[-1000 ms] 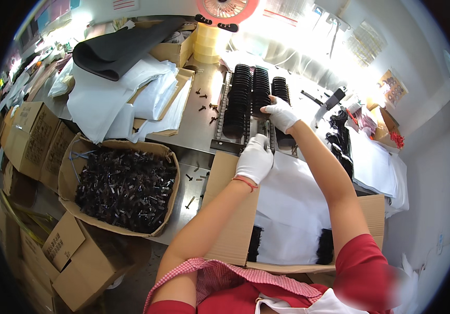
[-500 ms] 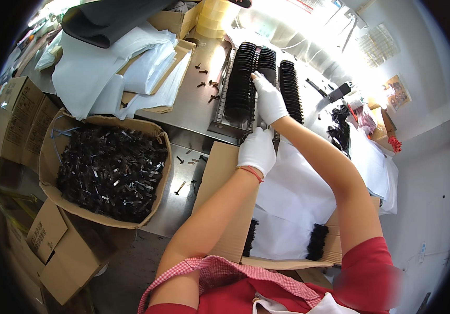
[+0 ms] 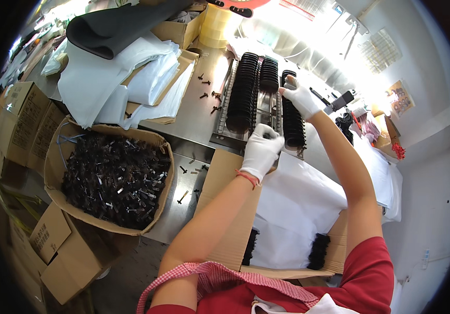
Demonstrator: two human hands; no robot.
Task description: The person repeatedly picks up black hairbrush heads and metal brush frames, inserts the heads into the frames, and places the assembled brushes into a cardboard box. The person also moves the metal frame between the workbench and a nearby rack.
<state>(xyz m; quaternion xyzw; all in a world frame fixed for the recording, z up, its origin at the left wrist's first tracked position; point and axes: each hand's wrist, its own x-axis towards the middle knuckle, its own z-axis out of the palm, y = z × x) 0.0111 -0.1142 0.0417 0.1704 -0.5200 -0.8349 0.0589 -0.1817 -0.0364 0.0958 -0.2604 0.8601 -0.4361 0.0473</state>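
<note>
Right hand (image 3: pixel 299 98): has shifted from the middle row to the right row; thumb and fingers stand slightly apart there, but whether they pinch a disc I cannot tell.
Worktop (image 3: pixel 191 118): carries the rack near its front edge; a hard tug toward the body could drag the rack over.
Carton (image 3: pixel 230 188): gapes under the forearms, a white sheet (image 3: pixel 298 193) inside; anything slipping from the left hand might drop in and hide in a fold.
Box (image 3: pixel 52 167): left of the carton, heaped with small dark parts; an elbow bump could spill some.
Rack (image 3: pixel 226 99): holds three rows of black discs.
Left row (image 3: pixel 245 94): long and close-packed; a sideways knock could skew it.
Right row (image 3: pixel 293 125): beside the right hand; glove fabric may snag its edges.
Middle row (image 3: pixel 268 76): at the far end, bare rail nearer; uneven pressure might tip discs.
Left hand (image 3: pixel 261 152): at the rack's near end, fingers curled, grip hidden.
Loose parts (image 3: pixel 204 95): left of the rack; a stray one could jam a rail.
</note>
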